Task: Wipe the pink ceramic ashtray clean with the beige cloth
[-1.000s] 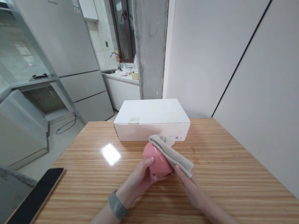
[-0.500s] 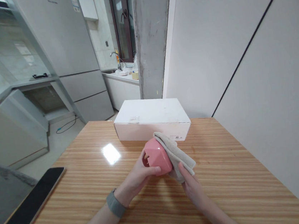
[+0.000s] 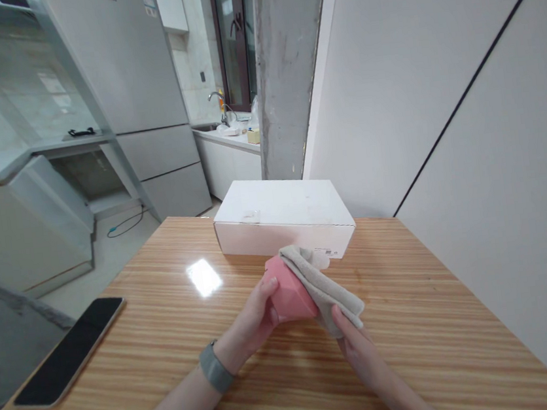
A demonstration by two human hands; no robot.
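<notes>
- Fingers of the left hand (image 3: 258, 315) grip the pink container (image 3: 291, 292) at its nine o'clock side, thumb on top; those underneath are mostly hidden. A loosened thumb could let its smooth, angled faces turn and slip.
- Right hand (image 3: 356, 347) pinches the folded gray cloth (image 3: 327, 291) near its four o'clock end; how the hidden fingers sit, I cannot tell. Pressing unevenly there might bunch the cloth or push the container out of the left grip.
- Below the container lies bare wooden tabletop (image 3: 167, 309); a drop would probably mean a knock and a roll.
- Toward twelve o'clock, just beyond the cloth, stands a white box (image 3: 278, 208); a wide forward sweep might bump it.
- Near nine o'clock, well apart, lies a phone (image 3: 73, 353), at little risk.
</notes>
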